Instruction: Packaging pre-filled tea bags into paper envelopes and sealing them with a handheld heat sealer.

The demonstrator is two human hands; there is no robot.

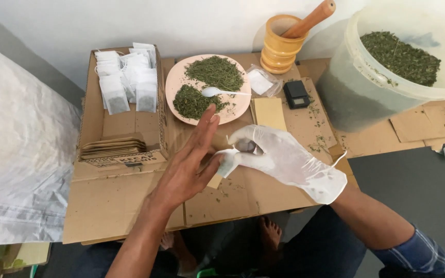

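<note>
Pinching a small white tea bag [228,160] at the frame's centre, the gloved right hand [284,159] has its grip clamped on it, while the bare left hand [189,164] lies flat and open, fingers apart, just beside the bag. Upper left, a brown cardboard box [92,103] holds filled white sachets [127,80] and stacked tan envelopes [113,146]. Flattened cardboard [119,206] covers the low counter. Behind sit a pink plate [175,82] of dried leaves with a white spoon [217,92], a yellow mortar [279,49], a small black scale [296,94] and a pale bucket [356,87] upper right
</note>
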